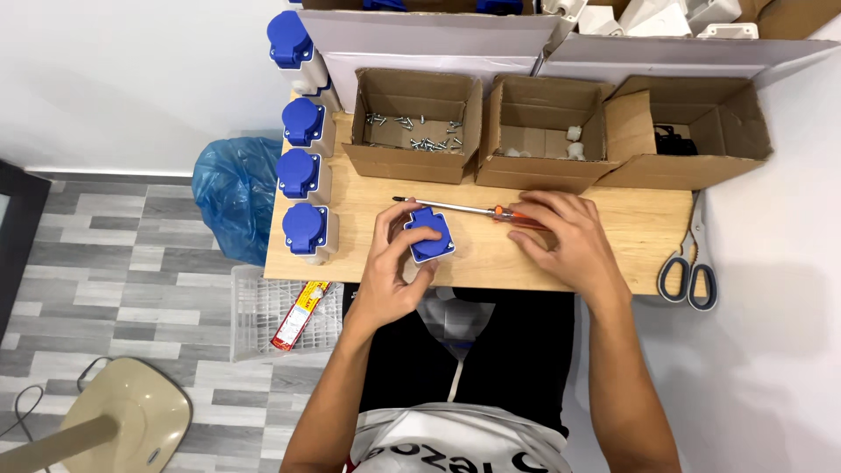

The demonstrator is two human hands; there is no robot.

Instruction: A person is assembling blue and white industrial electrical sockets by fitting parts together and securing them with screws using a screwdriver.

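Blue socket (430, 235) clamped in left fingers (396, 254), right fingers (561, 235) gripping one screwdriver (455, 208), four sockets (306, 171) beside.

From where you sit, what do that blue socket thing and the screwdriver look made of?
The blue socket in the left hand looks like moulded plastic, smooth and slightly glossy. The screwdriver under the right hand has a shiny metal shaft and an orange, apparently translucent plastic handle.

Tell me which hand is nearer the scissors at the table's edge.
Right. The right hand rests on the screwdriver, with bare table between it and the scissors. The left hand holds the blue socket, farther away.
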